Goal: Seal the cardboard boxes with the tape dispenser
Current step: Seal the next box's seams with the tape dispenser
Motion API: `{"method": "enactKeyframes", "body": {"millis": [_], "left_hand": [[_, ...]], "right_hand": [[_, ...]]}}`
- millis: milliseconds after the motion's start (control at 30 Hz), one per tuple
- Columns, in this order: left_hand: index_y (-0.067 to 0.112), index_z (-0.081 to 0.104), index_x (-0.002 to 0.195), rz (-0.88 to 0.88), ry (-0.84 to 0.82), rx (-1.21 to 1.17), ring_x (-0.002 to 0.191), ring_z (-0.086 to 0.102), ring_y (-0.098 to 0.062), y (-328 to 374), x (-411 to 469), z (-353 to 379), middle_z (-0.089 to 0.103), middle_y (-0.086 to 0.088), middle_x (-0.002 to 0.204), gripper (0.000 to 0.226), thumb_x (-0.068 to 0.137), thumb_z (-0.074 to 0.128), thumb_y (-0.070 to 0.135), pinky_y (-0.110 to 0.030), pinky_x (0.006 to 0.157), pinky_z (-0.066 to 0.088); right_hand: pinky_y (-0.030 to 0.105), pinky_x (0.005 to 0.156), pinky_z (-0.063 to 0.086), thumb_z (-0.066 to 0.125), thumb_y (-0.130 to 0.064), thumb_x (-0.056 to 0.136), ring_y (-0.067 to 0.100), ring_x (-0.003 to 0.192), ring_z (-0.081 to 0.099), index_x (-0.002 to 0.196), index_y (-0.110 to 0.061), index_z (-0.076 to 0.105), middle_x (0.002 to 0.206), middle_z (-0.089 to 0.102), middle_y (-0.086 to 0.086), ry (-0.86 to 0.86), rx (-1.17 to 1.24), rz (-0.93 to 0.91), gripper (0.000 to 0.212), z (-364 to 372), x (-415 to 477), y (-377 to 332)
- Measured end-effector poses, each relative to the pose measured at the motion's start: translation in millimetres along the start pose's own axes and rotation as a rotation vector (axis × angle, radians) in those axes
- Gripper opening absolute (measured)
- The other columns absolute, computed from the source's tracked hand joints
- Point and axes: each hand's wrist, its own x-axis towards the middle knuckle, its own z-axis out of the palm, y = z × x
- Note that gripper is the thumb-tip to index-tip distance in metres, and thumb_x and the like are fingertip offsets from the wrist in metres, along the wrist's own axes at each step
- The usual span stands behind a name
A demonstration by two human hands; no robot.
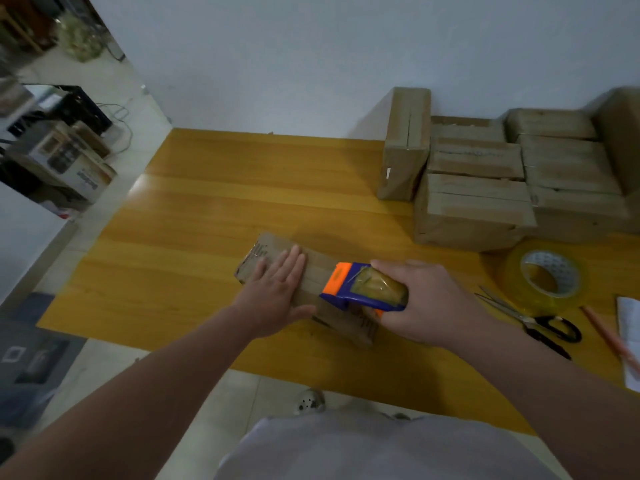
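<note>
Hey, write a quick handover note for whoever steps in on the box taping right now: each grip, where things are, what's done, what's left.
Left grip: open and flat, pressing the cardboard box onto the table.
Right grip: holds the tape dispenser, orange end down on the box top.
Other boxes: piled at the far right by the wall; too blurred to tell if they are sealed.
Spare tape roll and scissors: on the table at the right.
Done: dispenser is on the box; how much tape is laid I cannot tell.
Left: probably finish this strip, cut it, then check the pile.
</note>
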Motion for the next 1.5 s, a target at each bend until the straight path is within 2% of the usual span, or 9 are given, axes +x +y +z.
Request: {"method": "enactKeyframes", "body": {"millis": [233, 400, 633, 833, 933, 1133, 1233, 1300, 1500], "left_hand": [[0.022, -0.025, 0.144, 0.066, 0.037, -0.02, 0.143, -0.023, -0.014, 31, -3, 14, -0.028, 0.003, 0.154, 0.11, 0.06, -0.011, 0.093, -0.04, 0.117, -0.01], [0.026, -0.027, 0.142, 0.039, 0.035, 0.004, 0.144, -0.02, -0.012, 31, -3, 13, -0.027, 0.006, 0.154, 0.107, 0.06, -0.011, 0.093, -0.041, 0.118, -0.007], [0.027, -0.025, 0.143, -0.006, 0.041, 0.001, 0.141, -0.022, -0.009, 47, -1, 11, -0.03, 0.008, 0.151, 0.111, 0.056, -0.011, 0.095, -0.049, 0.117, -0.005], [0.03, -0.026, 0.143, 0.058, 0.056, -0.007, 0.142, -0.022, -0.01, 78, -6, 19, -0.029, 0.009, 0.152, 0.109, 0.057, -0.009, 0.095, -0.047, 0.115, -0.01], [0.032, -0.023, 0.145, 0.055, 0.063, -0.021, 0.143, -0.021, -0.01, 76, -6, 20, -0.025, 0.01, 0.154, 0.107, 0.061, -0.005, 0.095, -0.044, 0.117, -0.009], [0.03, -0.027, 0.141, 0.048, 0.036, 0.02, 0.14, -0.024, -0.01, 78, -6, 15, -0.029, 0.01, 0.151, 0.107, 0.057, -0.01, 0.095, -0.044, 0.117, -0.01], [0.029, -0.026, 0.142, 0.024, 0.033, -0.006, 0.141, -0.024, -0.011, 80, -6, 15, -0.029, 0.01, 0.151, 0.111, 0.055, -0.009, 0.096, -0.047, 0.116, -0.01], [0.028, -0.028, 0.141, 0.02, 0.019, 0.015, 0.141, -0.027, -0.012, 87, -7, 14, -0.033, 0.01, 0.15, 0.114, 0.053, -0.009, 0.097, -0.048, 0.115, -0.012], [0.029, -0.024, 0.145, 0.07, 0.052, 0.016, 0.142, -0.026, -0.014, 110, -5, 22, -0.031, 0.011, 0.151, 0.109, 0.063, 0.005, 0.094, -0.044, 0.114, -0.014]], "right_hand": [[0.031, 0.098, 0.04, 0.069, -0.047, 0.079, 0.019, 0.135, 0.035, 0.147, -0.044, 0.028, 0.147, 0.041, 0.003, -0.038, -0.028, -0.029, 0.079, -7, -2, -1], [0.026, 0.084, 0.045, 0.072, -0.046, 0.072, 0.018, 0.12, 0.047, 0.146, -0.044, 0.032, 0.132, 0.049, 0.0, -0.075, 0.036, -0.036, 0.084, -9, -10, 21], [0.027, 0.086, 0.039, 0.071, -0.044, 0.076, 0.02, 0.124, 0.044, 0.148, -0.042, 0.027, 0.135, 0.049, 0.003, -0.08, -0.024, -0.051, 0.084, -7, -17, 36], [0.03, 0.087, 0.042, 0.071, -0.045, 0.076, 0.023, 0.125, 0.046, 0.149, -0.043, 0.025, 0.135, 0.049, 0.006, -0.063, -0.004, -0.046, 0.085, -2, -20, 43], [0.025, 0.078, 0.037, 0.071, -0.043, 0.076, 0.021, 0.117, 0.048, 0.149, -0.044, 0.023, 0.126, 0.047, 0.001, -0.088, 0.018, -0.071, 0.087, -3, -23, 47], [0.028, 0.084, 0.046, 0.073, -0.049, 0.073, 0.014, 0.11, 0.048, 0.146, -0.049, 0.027, 0.123, 0.051, -0.007, -0.101, 0.043, -0.035, 0.085, -17, -46, 77], [0.014, 0.065, 0.035, 0.071, -0.042, 0.076, 0.011, 0.097, 0.045, 0.148, -0.045, 0.025, 0.114, 0.048, -0.006, -0.117, -0.009, -0.052, 0.085, -16, -48, 75], [0.011, 0.061, 0.028, 0.07, -0.041, 0.076, 0.01, 0.096, 0.044, 0.149, -0.044, 0.025, 0.117, 0.049, -0.004, -0.101, -0.048, -0.064, 0.086, -17, -47, 72], [0.025, 0.08, 0.033, 0.068, -0.041, 0.077, 0.018, 0.113, 0.047, 0.148, -0.046, 0.022, 0.126, 0.048, -0.002, -0.083, -0.041, -0.036, 0.086, -15, -51, 75]]}}
